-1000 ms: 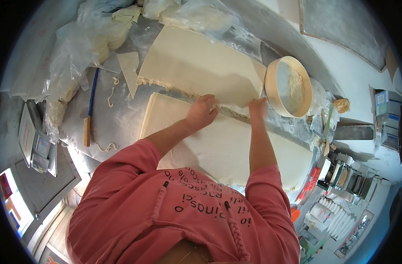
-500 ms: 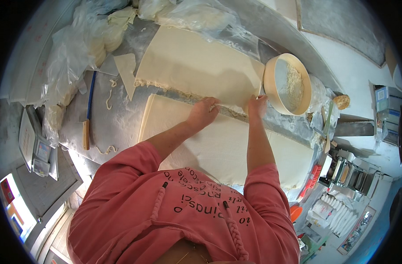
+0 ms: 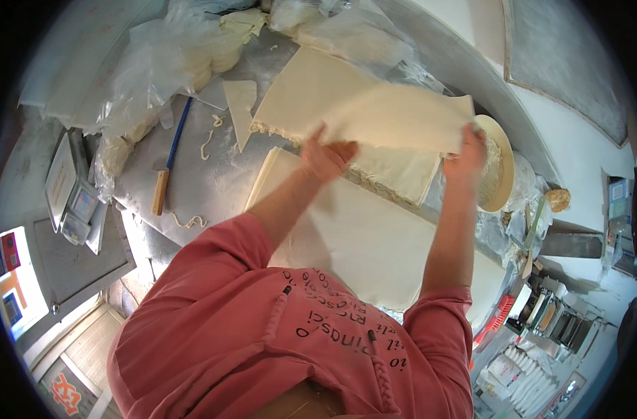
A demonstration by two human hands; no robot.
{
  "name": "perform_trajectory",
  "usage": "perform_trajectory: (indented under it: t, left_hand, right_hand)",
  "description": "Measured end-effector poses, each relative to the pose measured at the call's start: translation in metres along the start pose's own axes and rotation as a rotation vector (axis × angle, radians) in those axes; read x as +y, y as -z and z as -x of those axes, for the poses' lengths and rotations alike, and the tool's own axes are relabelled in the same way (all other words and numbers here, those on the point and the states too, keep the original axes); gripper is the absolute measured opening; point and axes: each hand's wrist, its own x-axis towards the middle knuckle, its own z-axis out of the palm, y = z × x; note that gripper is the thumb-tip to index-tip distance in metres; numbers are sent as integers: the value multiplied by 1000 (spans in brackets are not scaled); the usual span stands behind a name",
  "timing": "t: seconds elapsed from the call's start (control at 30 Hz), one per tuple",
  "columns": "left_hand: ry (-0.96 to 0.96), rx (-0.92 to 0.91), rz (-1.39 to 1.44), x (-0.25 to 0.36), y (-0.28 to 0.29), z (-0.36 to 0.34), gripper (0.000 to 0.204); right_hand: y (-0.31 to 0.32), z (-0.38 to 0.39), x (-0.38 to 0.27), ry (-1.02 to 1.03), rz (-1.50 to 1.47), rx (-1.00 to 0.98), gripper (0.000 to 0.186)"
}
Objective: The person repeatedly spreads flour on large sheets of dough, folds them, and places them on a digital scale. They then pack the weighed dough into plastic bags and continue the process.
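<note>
My right hand grips the end of a pale dough sheet, raised off the layer beneath it. My left hand is at the sheet's near edge, somewhat blurred, fingers apart; whether it touches the sheet I cannot tell. A second stack of dough sheets lies closer to my body. Just right of the raised end is a round wooden sieve with flour, partly covered by the sheet and my hand.
Left on the metal worktop lie a blue-bladed, wooden-handled tool, a triangular offcut and dough scraps. Plastic bags line the back and left. A scale stands left; a red brush and metal roller machine are right.
My right hand has lifted the far sheet's end and moved right and upward, uncovering the layer below. My left hand's fingers have spread. The whole view has shifted slightly rightward.
</note>
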Motion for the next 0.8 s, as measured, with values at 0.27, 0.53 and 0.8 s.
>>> perform_trajectory:
  t: [0.27,0.53,0.8]
  left_hand:
    - [-757,59,-665,77,-54,75,22]
    - [-563,379,-1062,-11,129,212,24]
    - [-636,361,-1074,0,137,229,27]
  right_hand:
    - [110,89,-29,346,227,72,46]
    - [252,260,51,-387,563,164,15]
    - [275,247,111,-215,1079,147,27]
